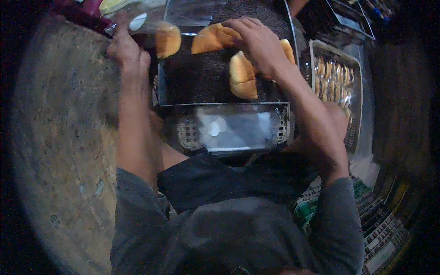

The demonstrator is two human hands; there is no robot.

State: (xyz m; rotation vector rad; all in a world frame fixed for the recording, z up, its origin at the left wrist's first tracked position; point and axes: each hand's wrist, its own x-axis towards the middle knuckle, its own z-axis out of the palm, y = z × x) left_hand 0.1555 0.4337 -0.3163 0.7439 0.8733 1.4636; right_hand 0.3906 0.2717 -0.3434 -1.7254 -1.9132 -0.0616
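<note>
"What's closest to the lap?"
"A pale lattice basket (187,134) with a glossy clear sheet (243,129) over it, then the dark tray (192,85) just beyond."

"And on the tray?"
"The nearest bun (244,81) stands toward the right. Past it, the right hand (260,43) bends its fingers over the right end of the middle bun (211,39), touching it; the thumb is hidden, so I can't tell how firm the grip is. That arm partly blocks the rightmost bun (287,49)."

"The left hand?"
"The left hand (125,48) is raised beside the left bun (168,40), fingers bent; I can't tell what it holds. A thin shiny strip (190,34) runs between the left and middle buns."

"Off to the sides?"
"Packed buns in a shallow tray (314,62) at right, a maroon thing (89,11) far left."
</note>
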